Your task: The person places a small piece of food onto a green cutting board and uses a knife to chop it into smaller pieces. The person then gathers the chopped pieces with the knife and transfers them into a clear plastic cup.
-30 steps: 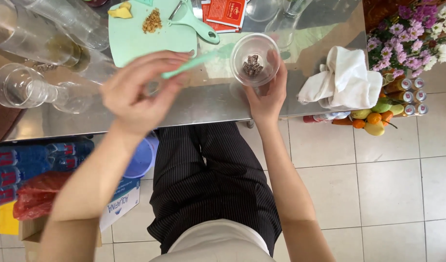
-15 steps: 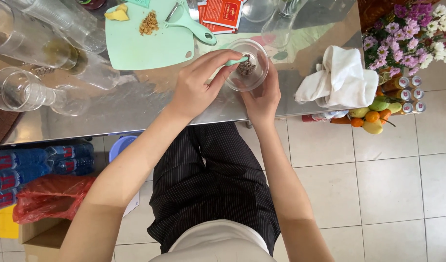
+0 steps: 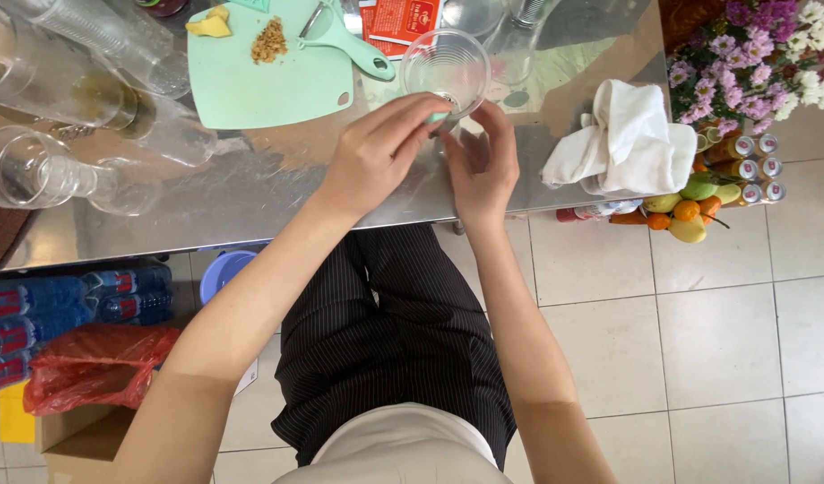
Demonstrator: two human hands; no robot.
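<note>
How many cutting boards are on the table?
1. The mint-green cutting board lies at the far side of the metal table, left of the clear plastic cup, with a green peeler on its right edge. None seems hidden.

You are looking down through a bright, evenly lit picture with soft daylight and no hard shadows. The brushed steel counter [image 3: 250,193] throws pale, smeared reflections, strongest along its right half near the crumpled white cloth [image 3: 622,134], which is close to blown out. The clear plastic cup [image 3: 443,64] and the clear glass jars lying at the left [image 3: 35,170] catch small glints and are hard to separate from the metal behind them. Under the counter, the shade is mild and colours hold. Your left hand [image 3: 376,152] shows slight motion blur at the fingertips. The wide lens bends straight lines: the pale floor tiles [image 3: 725,305] curve and your forearms swell at the bottom edge.
</note>
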